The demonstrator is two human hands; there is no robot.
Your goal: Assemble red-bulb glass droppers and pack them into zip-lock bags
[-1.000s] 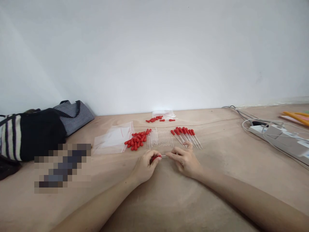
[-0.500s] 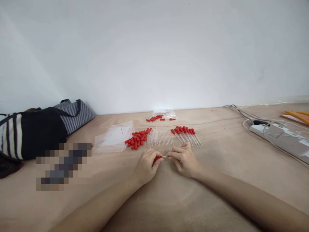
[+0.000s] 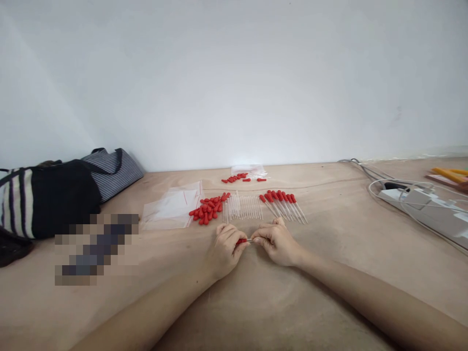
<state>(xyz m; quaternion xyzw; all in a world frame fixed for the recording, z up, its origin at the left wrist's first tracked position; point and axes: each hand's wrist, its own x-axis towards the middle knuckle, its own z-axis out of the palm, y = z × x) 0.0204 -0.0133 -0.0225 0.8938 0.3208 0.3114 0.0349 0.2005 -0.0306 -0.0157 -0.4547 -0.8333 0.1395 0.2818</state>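
My left hand pinches a red rubber bulb, its narrow end pointing right. Facing it, my right hand is closed on a thin clear dropper tube, most of it hidden by the fingers. Tube and bulb meet between the two hands; how deep the tube sits I cannot tell. Beyond the hands lie a pile of loose red bulbs, a row of bare clear tubes and, to the right, a fan of several droppers with red bulbs on their tubes.
Clear plastic bags lie left of the bulb pile. Smaller red bulbs and a bag are near the wall. A black bag sits left; a white power strip with cables and yellow-orange items are right.
My hands have drawn slightly closer together, and less of the clear tube shows between them. The laid-out bulbs, tubes and droppers stay where they were.
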